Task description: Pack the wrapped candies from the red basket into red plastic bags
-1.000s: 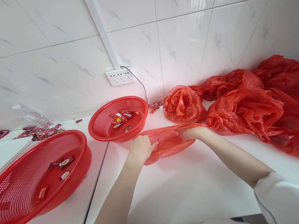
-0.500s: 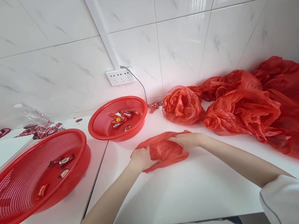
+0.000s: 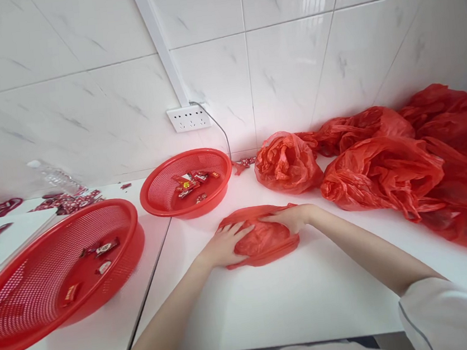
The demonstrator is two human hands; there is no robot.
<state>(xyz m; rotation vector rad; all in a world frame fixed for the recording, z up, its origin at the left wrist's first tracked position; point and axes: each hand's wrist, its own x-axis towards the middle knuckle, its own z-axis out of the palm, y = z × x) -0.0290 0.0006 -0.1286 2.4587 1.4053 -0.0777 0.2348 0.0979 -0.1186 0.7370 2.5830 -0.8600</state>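
A thin red plastic bag (image 3: 267,245) lies crumpled on the white table in front of me, its mouth facing up. My left hand (image 3: 224,244) rests against the bag's left side with the fingers spread over the plastic. At the bag's far right edge, my right hand (image 3: 291,219) holds the rim, its fingers reaching over into the mouth. Part of the right hand's fingers is hidden by the plastic.
Behind the bag stands a small red basket (image 3: 146,203) with wrapped candies. A larger red basket (image 3: 135,231) is at left, near a clear bottle (image 3: 59,178). Several crumpled red bags (image 3: 385,172) lie at right. A power strip (image 3: 189,118) is on the wall.
My left hand has let go of the left rim and spread its fingers over the bag's side. The bag has shifted slightly right. My right hand stays at the right edge.
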